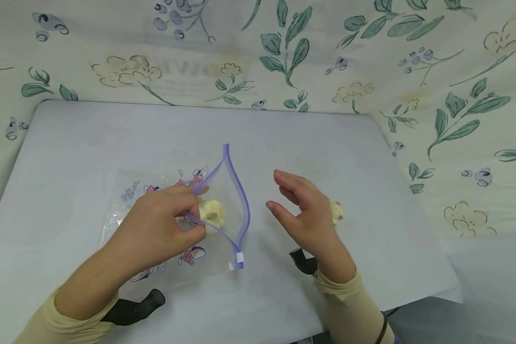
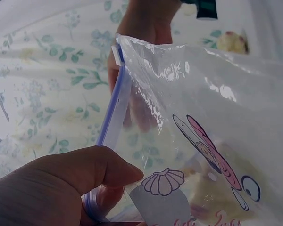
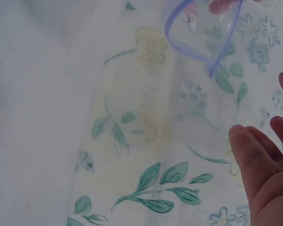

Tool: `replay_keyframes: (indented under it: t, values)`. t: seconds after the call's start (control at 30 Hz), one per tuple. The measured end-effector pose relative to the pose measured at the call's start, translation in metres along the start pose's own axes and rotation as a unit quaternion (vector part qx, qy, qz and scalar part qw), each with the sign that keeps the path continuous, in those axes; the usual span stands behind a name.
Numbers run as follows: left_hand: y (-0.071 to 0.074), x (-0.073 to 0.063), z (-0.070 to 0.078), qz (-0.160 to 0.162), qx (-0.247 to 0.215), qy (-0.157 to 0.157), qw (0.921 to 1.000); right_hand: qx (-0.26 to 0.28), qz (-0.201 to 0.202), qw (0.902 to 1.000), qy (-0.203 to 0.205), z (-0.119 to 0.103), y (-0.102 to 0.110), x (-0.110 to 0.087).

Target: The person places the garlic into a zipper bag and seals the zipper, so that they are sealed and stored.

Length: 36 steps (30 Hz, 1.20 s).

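A clear plastic zip bag (image 1: 236,191) with a purple zip edge and pink cartoon prints has its mouth spread wide. My left hand (image 1: 159,220) pinches one side of that mouth between thumb and fingers, also seen in the left wrist view, where the thumb (image 2: 108,167) lies over the film. A pale yellow garlic bulb (image 1: 212,213) shows within the bag, partly hidden by the left hand. To the right, apart from the bag, my right hand (image 1: 303,210) is raised with fingers extended and nothing in its grasp. A second garlic bulb (image 1: 337,212) lies behind it, mostly covered.
The white tabletop (image 1: 305,143) extends around the bag. Flower-patterned cloth (image 1: 198,62) hangs along the far side and the right. Dark wrist pieces (image 1: 135,307) stick out by both cuffs.
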<state>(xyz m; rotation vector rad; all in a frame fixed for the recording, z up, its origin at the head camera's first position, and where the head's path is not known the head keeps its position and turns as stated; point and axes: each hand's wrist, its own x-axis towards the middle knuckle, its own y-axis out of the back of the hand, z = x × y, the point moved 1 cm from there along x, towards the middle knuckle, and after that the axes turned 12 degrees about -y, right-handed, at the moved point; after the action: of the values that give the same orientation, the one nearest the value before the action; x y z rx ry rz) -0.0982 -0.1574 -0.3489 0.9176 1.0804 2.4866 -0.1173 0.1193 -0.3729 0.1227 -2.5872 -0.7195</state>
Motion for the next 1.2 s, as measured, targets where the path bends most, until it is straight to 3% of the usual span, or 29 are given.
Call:
replay_keyframes:
  t: [0.13,0.27,0.53,0.7,0.83,0.93,1.03,1.2]
  values:
    - [0.000,-0.001,-0.001,0.004,0.009,-0.005,0.9999,-0.029,0.018,0.9991,-0.023,0.011,0.008,-0.004]
    - [0.001,0.000,-0.002,0.010,0.011,-0.012,0.9998,-0.037,0.045,0.9957,-0.072,0.028,0.021,-0.012]
    - [0.003,0.000,-0.001,0.003,0.007,-0.005,1.0000,-0.061,0.104,0.9813,-0.150,0.060,0.051,-0.026]
    - [0.003,0.001,0.000,0.007,0.004,-0.008,0.9999,-0.039,0.179,0.9582,-0.220,0.090,0.062,-0.035]
    - [0.001,0.003,-0.001,0.013,0.011,-0.023,0.9996,-0.071,0.235,0.9324,-0.265,0.113,0.070,-0.043]
    - [0.001,0.002,-0.001,0.016,0.016,-0.026,0.9994,-0.091,0.256,0.9219,-0.276,0.125,0.075,-0.044]
    - [0.002,0.001,-0.002,0.012,0.013,-0.017,0.9997,-0.089,0.247,0.9176,-0.299,0.133,0.078,-0.044]
    - [0.001,0.001,-0.002,0.009,0.014,-0.014,0.9997,-0.095,0.144,0.9065,-0.385,0.142,0.079,-0.042]
